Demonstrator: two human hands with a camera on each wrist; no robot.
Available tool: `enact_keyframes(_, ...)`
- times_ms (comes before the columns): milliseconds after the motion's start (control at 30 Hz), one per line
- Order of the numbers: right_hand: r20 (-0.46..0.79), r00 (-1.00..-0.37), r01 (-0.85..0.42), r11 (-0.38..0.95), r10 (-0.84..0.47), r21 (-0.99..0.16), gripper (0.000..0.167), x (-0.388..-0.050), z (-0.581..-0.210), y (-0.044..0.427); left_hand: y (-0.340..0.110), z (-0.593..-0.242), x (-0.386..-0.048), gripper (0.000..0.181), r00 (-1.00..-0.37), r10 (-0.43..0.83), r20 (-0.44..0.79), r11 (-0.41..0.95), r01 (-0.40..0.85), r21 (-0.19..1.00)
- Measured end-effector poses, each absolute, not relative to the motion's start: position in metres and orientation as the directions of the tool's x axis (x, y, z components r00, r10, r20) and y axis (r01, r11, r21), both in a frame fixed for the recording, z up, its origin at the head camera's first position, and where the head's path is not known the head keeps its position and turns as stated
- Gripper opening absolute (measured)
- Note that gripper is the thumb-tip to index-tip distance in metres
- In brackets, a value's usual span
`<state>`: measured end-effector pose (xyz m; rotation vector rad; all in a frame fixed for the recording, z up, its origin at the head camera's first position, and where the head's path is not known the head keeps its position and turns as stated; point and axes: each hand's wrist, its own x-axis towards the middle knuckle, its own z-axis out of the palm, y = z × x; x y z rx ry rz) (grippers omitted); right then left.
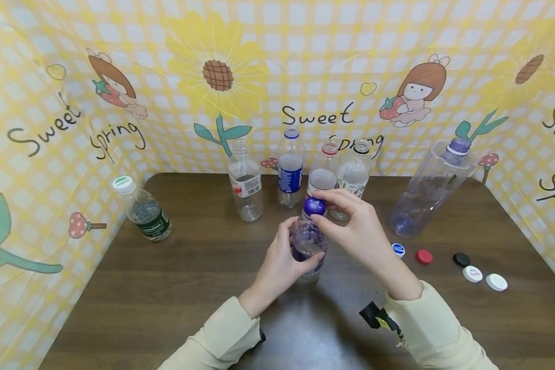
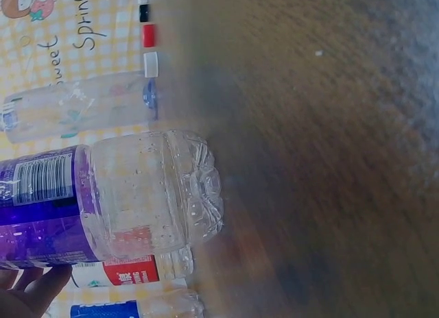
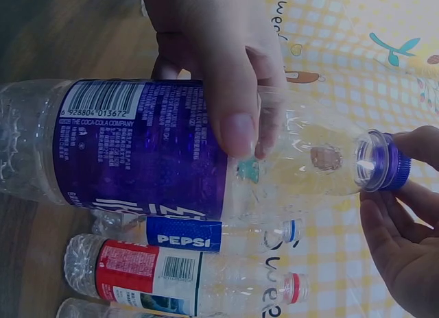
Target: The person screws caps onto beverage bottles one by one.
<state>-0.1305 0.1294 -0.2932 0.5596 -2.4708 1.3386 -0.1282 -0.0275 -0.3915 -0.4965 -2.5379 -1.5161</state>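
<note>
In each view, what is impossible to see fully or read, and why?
Head: lower part of red-ringed bottle, behind the right hand and held bottle.
Head: print on the pink-marked white cap, too small.
Left wrist: held bottle's neck, cut by left edge.
Right wrist: lowest bottle, cut by bottom edge.

Backdrop cloth [image 1: 314, 51] is yellow-and-white check, printed with big yellow flowers [image 1: 218, 75], girls hugging strawberries [image 1: 413, 97] and "Sweet Spring" lettering [image 1: 317, 115]. Dark wood-look table [image 1: 134, 288] in front of it. Over on the left there's a green-label bottle [image 1: 150, 218], white cap on. Near the back edge, a Pepsi bottle [image 1: 290, 174] stands beside a clear bottle [image 1: 250, 203] with a white label. Off to the right: a tall clear bottle [image 1: 427, 187], plus loose red [image 1: 424, 257] and black caps [image 1: 461, 259] lying near two white ones [image 1: 497, 282].
</note>
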Motion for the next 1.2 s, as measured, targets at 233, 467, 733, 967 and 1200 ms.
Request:
enact_keyframes(233,0.379,-0.908,-0.415,0.498,-0.176,-0.762,0.036,-0.13,-0.29,0.127,-0.028,-0.392,-0.128,0.076,-0.938,0.207,0.28,0.44,0.344,0.829)
enact_keyframes(467,0.334,-0.927,-0.373,0.494,-0.17,-0.785,0.038,-0.131,-0.291,0.123,-0.029,-0.391,-0.128,0.076,-0.939,0.207,0.274,0.424,0.338,0.84)
enact_keyframes(733,0.267,-0.905,-0.393,0.408,-0.332,-0.824,0.045,-0.134,-0.295,0.132,-0.028,-0.393,-0.129,0.076,-0.936,0.212,0.281,0.425,0.347,0.836)
enact_keyframes(967,0.296,-0.889,-0.417,0.349,-0.35,-0.839,0.041,-0.133,-0.295,0.138,-0.028,-0.393,-0.128,0.076,-0.934,0.21,0.291,0.425,0.355,0.833)
enact_keyframes(1200,0.248,-0.915,-0.363,0.377,-0.318,-0.852,0.039,-0.135,-0.294,0.138,-0.028,-0.392,-0.129,0.077,-0.942,0.211,0.262,0.424,0.33,0.843)
